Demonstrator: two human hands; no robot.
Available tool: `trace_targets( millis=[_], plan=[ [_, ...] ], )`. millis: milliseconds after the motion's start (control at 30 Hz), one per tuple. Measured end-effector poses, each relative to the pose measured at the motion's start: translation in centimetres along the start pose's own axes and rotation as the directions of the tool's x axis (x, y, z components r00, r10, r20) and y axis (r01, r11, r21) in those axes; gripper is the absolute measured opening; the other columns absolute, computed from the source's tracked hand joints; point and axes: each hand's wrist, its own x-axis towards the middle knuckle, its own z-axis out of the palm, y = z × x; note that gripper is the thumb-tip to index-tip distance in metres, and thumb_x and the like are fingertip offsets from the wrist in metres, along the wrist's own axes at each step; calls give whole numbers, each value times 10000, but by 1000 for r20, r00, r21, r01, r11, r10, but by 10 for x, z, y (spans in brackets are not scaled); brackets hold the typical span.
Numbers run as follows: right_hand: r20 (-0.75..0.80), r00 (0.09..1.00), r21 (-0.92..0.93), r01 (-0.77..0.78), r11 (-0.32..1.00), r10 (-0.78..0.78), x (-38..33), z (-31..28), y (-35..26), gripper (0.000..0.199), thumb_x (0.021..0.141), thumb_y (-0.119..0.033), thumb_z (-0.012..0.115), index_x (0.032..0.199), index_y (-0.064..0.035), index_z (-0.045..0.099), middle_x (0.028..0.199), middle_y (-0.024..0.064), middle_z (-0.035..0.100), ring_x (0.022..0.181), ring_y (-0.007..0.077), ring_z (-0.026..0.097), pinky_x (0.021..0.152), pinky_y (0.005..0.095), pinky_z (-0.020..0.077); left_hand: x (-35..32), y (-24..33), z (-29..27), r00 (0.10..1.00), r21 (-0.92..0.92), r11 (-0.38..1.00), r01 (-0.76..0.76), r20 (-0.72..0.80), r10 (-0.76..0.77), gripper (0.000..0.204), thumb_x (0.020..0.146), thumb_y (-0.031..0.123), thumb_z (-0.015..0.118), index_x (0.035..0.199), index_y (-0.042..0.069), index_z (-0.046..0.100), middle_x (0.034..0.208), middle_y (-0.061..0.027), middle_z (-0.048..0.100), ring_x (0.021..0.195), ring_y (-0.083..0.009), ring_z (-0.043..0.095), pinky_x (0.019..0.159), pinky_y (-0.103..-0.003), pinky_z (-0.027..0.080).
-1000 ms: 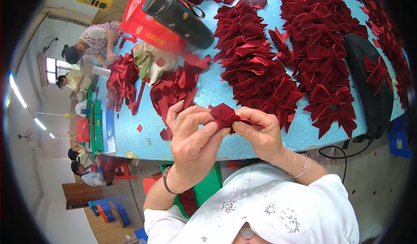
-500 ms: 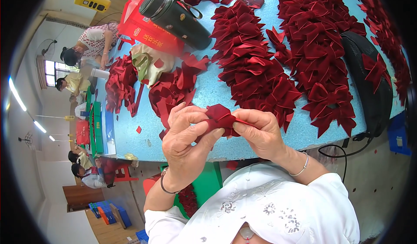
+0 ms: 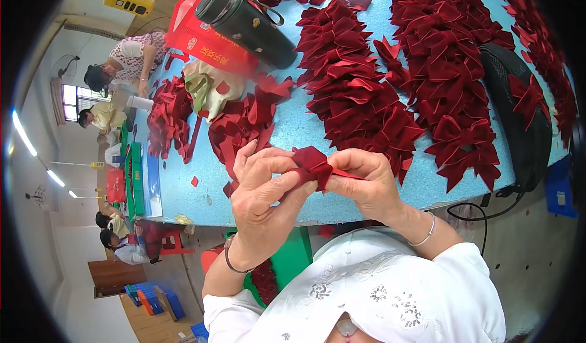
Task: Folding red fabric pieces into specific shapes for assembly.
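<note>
Bare blue tabletop (image 3: 190,201) lies left of my left hand (image 3: 268,187). Ahead, a lane runs between loose ribbon pieces (image 3: 241,124) and a row of velvet bows (image 3: 345,71), narrowing at the thermos flask (image 3: 259,34); far right, a black bag (image 3: 511,120) bars the way.

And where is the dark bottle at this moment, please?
In the head view, the dark bottle is on the blue table, at the top and left of centre, between the red bag and the nearest long row of red bows.

Blue table (image 3: 186,202): red bow rows (image 3: 351,83), ribbon heaps (image 3: 171,120), black bag (image 3: 525,153).
</note>
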Motion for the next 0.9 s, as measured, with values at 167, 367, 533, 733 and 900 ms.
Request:
trace_targets(
  millis=[167,367,533,733,900],
  plan=[
    [-20,1000,-37,11,999,-12,0,-2,4,166,817,-20,698,960,38,634,924,68,654,827,104,610,735,231,505,-2,-1,1,1000,-51,999,-10,-18,9,220,622,35,810,787,57,665,810,-37,625,889,-245,619,954,-475,339],
    [-15,1000,-56,-1,998,0,-1,-1,1,171,817,-24,702,961,29,628,919,60,654,823,93,605,728,215,500,-1,-2,-1,1000,-104,995,3,4,-3,216,626,37,813,794,62,680,812,-29,631,895,-238,619,949,-473,347],
    [-9,1000,-73,-25,997,24,1,-2,1,166,824,-34,700,959,27,624,919,55,651,822,84,599,730,210,497,0,-3,0,1000,-98,995,-4,20,6,213,621,50,820,783,60,682,812,-25,631,897,-234,619,946,-475,352],
    [-31,999,-120,-18,993,14,2,-1,2,167,827,-49,704,953,23,623,919,51,645,828,82,597,734,214,500,-2,-4,0,1000,-124,992,7,4,-6,214,618,59,822,781,56,682,816,-25,633,897,-235,618,946,-479,352],
    [-24,1000,-55,16,998,-17,3,3,0,177,834,-48,694,976,31,622,919,46,643,836,84,597,725,209,494,0,-6,-1,999,-127,992,9,33,-5,220,617,54,819,785,52,677,823,-27,638,891,-236,617,945,-480,352]
  ],
)
